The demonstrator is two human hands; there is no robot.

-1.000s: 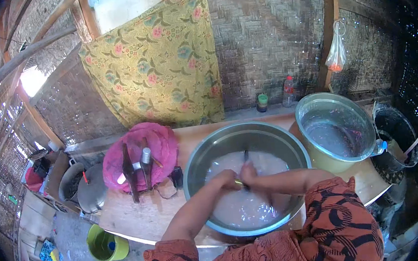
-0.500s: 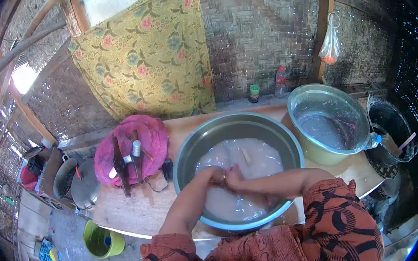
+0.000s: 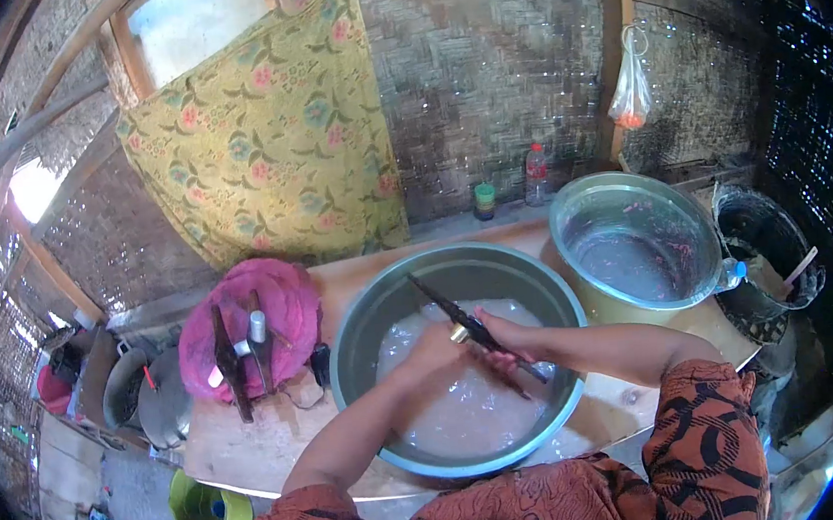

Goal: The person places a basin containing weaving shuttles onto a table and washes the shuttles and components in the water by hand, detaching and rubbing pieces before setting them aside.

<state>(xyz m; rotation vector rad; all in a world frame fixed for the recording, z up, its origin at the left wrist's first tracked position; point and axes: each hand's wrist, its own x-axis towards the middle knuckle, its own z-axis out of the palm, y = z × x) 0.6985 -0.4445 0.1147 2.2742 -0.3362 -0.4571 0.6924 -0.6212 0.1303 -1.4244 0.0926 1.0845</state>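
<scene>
A large grey-green basin (image 3: 348, 397) holds cloudy, pale liquid (image 3: 451, 412). Over the liquid, a long dark stick-like piece (image 3: 437, 296) slants from upper left to lower right. A shiny metal-coloured band (image 3: 460, 334) shows near its middle. My left hand (image 3: 433, 349) is closed at the piece beside the band. My right hand (image 3: 506, 337) is wrapped around it further down. A thin brown end pokes out below my fingers; I cannot tell whether it belongs to the same piece.
Left of the basin, several dark pieces (image 3: 230, 363) lie on a bright pink bundle (image 3: 288, 282). A second tub (image 3: 578, 274) and a black bucket (image 3: 815, 287) stand to the right. A bottle (image 3: 536, 178) is at the wall; a green bucket (image 3: 234, 498) sits on the floor.
Both hands were together low in the cloudy liquid; now they are raised, with the long dark piece in view between them. The camera view has shifted slightly.
</scene>
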